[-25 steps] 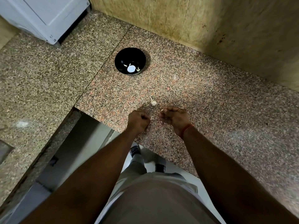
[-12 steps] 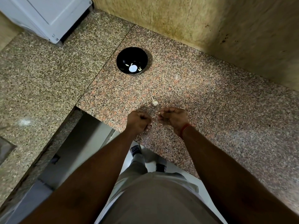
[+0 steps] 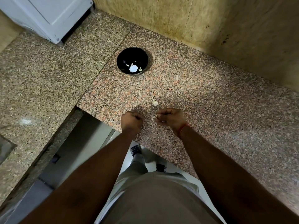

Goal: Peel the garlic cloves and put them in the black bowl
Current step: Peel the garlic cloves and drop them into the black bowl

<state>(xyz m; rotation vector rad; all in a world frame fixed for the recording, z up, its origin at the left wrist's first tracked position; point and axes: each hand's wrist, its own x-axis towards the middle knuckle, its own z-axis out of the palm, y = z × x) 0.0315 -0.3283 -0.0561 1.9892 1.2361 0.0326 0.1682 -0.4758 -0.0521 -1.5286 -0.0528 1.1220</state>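
Both hands curl at the counter's near edge: left hand (image 3: 132, 120) fisted, contents not visible; right hand (image 3: 170, 118) pinching a peel scrap. Garlic clove (image 3: 154, 102) lies just beyond, nearer the right hand, stem pointing far-left toward black bowl (image 3: 129, 53).

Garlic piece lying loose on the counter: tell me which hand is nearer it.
Right. The right hand sits just below the garlic piece; the left hand is lower-left of it, a bit farther.
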